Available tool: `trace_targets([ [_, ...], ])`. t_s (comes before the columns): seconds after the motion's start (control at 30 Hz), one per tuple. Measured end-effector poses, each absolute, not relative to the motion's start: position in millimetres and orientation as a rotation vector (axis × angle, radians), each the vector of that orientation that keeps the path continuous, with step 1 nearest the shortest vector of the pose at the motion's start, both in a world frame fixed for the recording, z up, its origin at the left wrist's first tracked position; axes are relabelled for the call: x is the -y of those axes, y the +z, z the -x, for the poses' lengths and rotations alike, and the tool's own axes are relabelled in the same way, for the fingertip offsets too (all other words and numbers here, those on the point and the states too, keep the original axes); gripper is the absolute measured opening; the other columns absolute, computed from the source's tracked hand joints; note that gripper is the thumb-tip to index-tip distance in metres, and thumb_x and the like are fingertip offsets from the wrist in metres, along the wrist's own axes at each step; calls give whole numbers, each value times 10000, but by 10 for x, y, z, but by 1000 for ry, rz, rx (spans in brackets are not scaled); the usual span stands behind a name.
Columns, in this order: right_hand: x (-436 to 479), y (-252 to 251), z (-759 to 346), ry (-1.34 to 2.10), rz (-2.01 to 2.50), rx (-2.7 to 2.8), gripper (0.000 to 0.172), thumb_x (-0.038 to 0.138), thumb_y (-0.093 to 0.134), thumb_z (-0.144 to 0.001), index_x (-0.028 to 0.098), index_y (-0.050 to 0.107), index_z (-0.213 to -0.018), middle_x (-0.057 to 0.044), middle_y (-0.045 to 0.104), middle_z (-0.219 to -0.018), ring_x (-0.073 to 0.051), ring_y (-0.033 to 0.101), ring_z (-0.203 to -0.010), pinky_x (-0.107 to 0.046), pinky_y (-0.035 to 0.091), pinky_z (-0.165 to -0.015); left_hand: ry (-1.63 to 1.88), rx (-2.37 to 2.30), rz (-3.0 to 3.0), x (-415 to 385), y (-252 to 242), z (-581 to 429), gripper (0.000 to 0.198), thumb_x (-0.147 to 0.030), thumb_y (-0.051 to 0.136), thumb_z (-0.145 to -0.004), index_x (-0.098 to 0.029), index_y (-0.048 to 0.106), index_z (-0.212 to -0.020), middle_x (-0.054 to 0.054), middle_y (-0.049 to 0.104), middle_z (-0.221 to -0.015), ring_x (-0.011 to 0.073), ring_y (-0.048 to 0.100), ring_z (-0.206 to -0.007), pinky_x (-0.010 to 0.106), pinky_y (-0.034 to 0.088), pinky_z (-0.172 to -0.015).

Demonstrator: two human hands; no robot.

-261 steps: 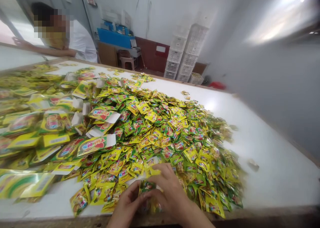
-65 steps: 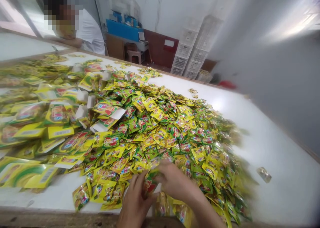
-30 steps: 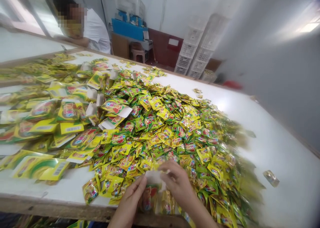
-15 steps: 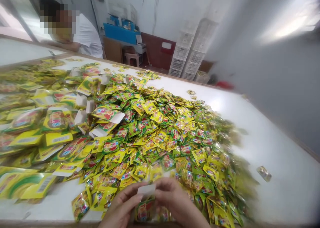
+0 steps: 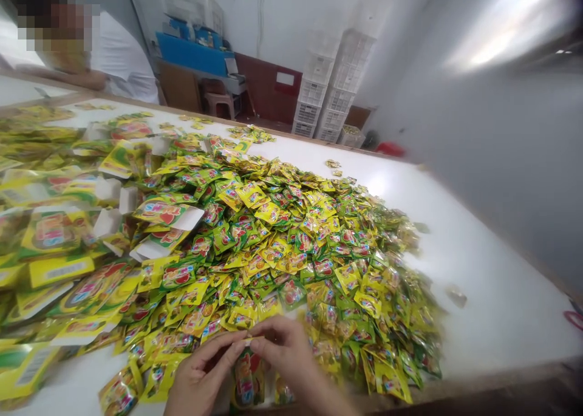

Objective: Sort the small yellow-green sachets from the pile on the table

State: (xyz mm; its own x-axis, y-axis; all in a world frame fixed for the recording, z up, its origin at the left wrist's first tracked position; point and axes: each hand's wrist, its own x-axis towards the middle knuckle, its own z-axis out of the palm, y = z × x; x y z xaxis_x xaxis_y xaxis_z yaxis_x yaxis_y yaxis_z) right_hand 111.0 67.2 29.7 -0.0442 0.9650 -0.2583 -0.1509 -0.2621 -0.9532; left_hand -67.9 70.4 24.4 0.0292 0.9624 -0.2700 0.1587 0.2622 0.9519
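At the table's near edge, a small printed carton (image 5: 248,381) stands between my two hands, its front in green, yellow and red. My left hand (image 5: 200,370) is closed on the carton's upper left edge. On the other side my right hand (image 5: 288,350) pinches the top edge, thumb and fingers close to those of the left. The top flap lies mostly under my fingers. Just beyond both hands rises a heap of small yellow and green sachets (image 5: 273,252). The carton's lower end runs near the bottom of the view.
Larger yellow-green boxes (image 5: 54,231), some with white flaps up, lie piled on the left. The white table (image 5: 492,270) extends right, with a stray sachet (image 5: 456,296). A person in a white top (image 5: 122,57) leans at the far left. Plastic crates (image 5: 337,91) stand stacked behind.
The carton's white flap, raised before, is now folded down under my fingers. My hands have come closer together at its top. The whole view has swung to the right.
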Motion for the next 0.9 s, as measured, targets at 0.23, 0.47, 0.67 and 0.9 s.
trace_targets([
  [0.23, -610, 251, -1040, 1307, 1300, 972, 273, 416, 851, -647, 183, 773, -766, -6, 658, -656, -141, 572, -605, -235, 458, -577, 899, -1326, -1470, -697, 257, 677, 193, -373, 719, -785, -274, 774, -942, 40, 748, -1029, 238, 680, -992, 283, 533, -909],
  [0.47, -521, 258, -1060, 1292, 1280, 998, 262, 417, 821, -682, 179, 754, -767, -13, 666, -661, -149, 588, -599, -250, 465, -582, 923, -1288, -1559, -625, 210, 738, 150, -351, 702, -800, -293, 792, -904, 45, 750, -1014, 244, 685, -990, 299, 550, -909],
  [0.67, -553, 278, -1078, 1283, 1250, 1049, 255, 398, 835, -682, 171, 728, -729, -18, 678, -686, -157, 617, -642, -245, 465, -601, 890, -1292, -1515, -643, 271, 734, 193, -374, 701, -794, -304, 795, -947, 47, 751, -1032, 251, 687, -997, 286, 558, -891],
  [0.9, -402, 313, -1242, 989, 1141, 1388, 138, 346, 799, -759, 217, 759, -784, -52, 708, -851, -192, 656, -816, -275, 490, -725, 897, -1175, -1625, -567, 263, 709, 207, -318, 764, -733, -341, 804, -935, 55, 768, -1043, 282, 701, -998, 325, 559, -901],
])
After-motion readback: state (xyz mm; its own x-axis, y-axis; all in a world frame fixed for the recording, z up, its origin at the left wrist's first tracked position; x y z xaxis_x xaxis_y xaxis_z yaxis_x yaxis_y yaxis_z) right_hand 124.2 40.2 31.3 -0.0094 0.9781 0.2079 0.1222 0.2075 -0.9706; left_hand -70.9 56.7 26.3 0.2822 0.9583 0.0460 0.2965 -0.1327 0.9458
